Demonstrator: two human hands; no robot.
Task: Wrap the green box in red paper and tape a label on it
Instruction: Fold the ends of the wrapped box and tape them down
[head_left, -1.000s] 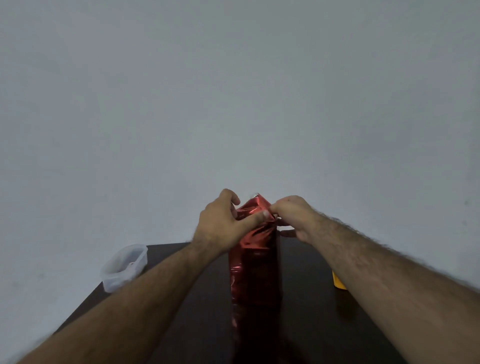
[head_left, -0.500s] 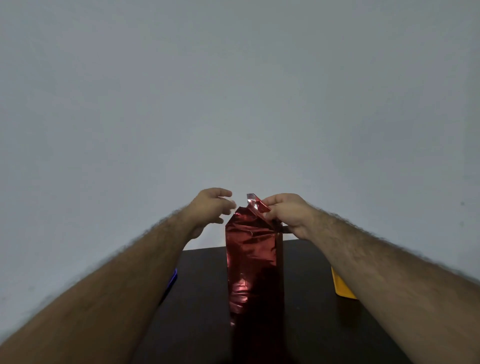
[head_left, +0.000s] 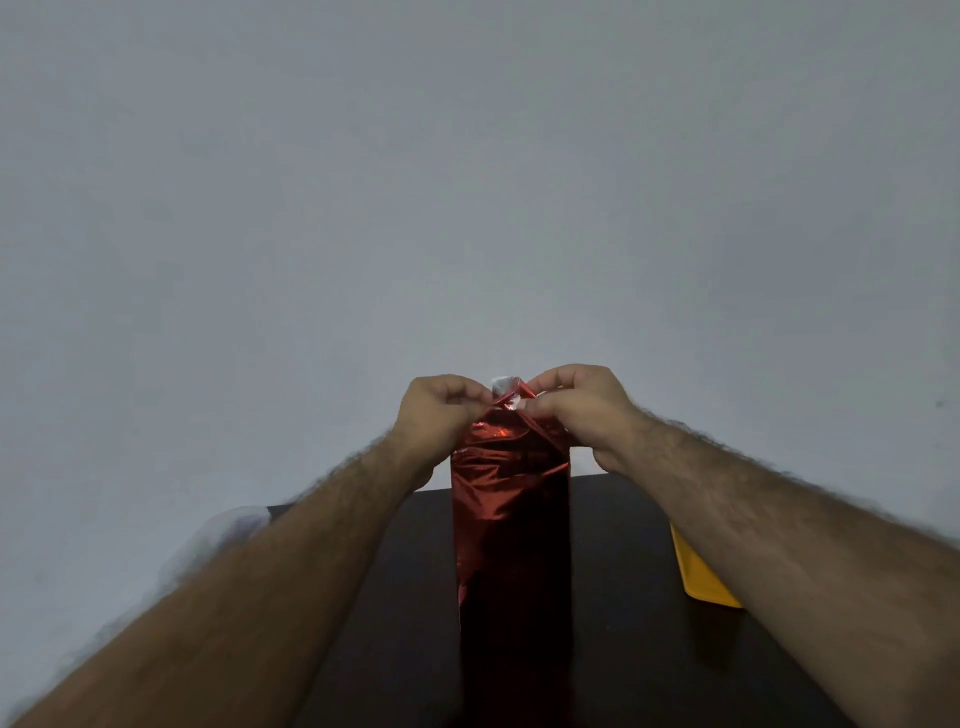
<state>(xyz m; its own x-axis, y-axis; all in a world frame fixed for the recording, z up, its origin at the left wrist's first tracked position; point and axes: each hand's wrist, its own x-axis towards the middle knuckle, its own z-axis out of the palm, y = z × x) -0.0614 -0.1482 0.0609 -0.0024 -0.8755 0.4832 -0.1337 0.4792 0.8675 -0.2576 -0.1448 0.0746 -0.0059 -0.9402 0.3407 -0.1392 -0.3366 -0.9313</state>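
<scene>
A tall box stands upright at the middle of the dark table (head_left: 395, 613), fully covered in shiny red paper (head_left: 511, 519); no green shows. At its top the loose paper end is gathered into a small flap whose silver underside (head_left: 503, 387) shows. My left hand (head_left: 441, 415) pinches that flap from the left with curled fingers. My right hand (head_left: 582, 410) pinches it from the right, thumb and fingers closed on the paper.
A yellow flat object (head_left: 696, 577) lies on the table to the right of the box, partly under my right forearm. A blurred translucent container (head_left: 244, 519) sits at the table's far left corner. A plain grey wall fills the background.
My left hand let go of the paper top half a second ago, then came back and now pinches it again. The right hand kept its hold on the flap.
</scene>
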